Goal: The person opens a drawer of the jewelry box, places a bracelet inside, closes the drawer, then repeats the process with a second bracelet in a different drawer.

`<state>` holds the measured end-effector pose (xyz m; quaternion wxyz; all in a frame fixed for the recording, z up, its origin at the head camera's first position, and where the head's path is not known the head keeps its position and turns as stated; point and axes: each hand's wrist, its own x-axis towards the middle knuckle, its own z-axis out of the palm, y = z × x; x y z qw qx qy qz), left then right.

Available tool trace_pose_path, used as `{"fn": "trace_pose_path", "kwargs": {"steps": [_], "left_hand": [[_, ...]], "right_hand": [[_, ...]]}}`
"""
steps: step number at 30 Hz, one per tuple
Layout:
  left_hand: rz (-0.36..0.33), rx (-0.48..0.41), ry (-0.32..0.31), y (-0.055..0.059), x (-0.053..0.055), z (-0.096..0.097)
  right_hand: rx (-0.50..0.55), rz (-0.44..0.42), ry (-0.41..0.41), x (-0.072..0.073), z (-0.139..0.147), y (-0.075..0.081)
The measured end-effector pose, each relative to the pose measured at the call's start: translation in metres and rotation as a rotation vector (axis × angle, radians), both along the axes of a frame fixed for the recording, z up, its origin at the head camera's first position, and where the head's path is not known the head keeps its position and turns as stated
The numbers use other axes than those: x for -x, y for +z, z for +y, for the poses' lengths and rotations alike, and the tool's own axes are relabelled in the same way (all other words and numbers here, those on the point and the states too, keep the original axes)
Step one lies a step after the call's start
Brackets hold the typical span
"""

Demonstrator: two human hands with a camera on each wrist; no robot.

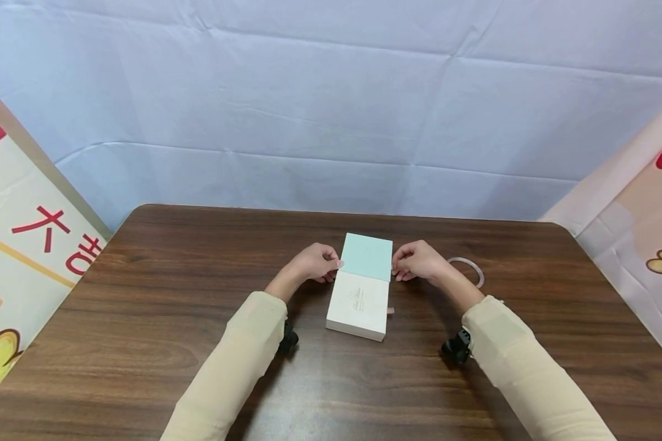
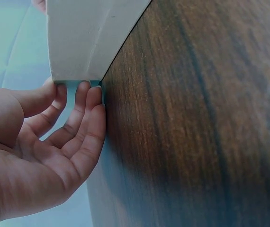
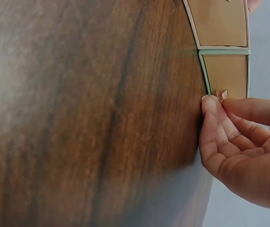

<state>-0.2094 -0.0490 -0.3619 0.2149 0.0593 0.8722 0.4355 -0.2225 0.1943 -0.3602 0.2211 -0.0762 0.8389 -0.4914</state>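
Two flat drawer-style boxes lie end to end on the table, a mint-green box point(image 1: 366, 254) at the back and a white box point(image 1: 358, 303) with small printed lettering in front. My left hand point(image 1: 315, 262) holds the mint box's left edge with thumb and curled fingers. On its other side my right hand point(image 1: 419, 262) pinches a small ribbon pull point(image 3: 224, 94) on the tan drawer face point(image 3: 232, 73), which sits within the mint sleeve. Another ribbon tab point(image 1: 390, 310) sticks out from the white box's right side. The boxes' contents are hidden.
A pale, translucent ring point(image 1: 477, 269) lies on the dark wooden table point(image 1: 143, 306), partly behind the right forearm. Behind the table's far edge hangs a light blue-white cloth point(image 1: 309, 110). Printed banners point(image 1: 38, 257) stand at both sides.
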Motion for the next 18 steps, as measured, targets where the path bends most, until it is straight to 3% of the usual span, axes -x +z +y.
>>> {"fn": "trace_pose_path", "kwargs": {"steps": [18], "left_hand": [[-0.009, -0.003, 0.011, 0.0, -0.0003, 0.0009]], "right_hand": [[-0.01, 0.024, 0.002, -0.0002, 0.0001, -0.0032]]}}
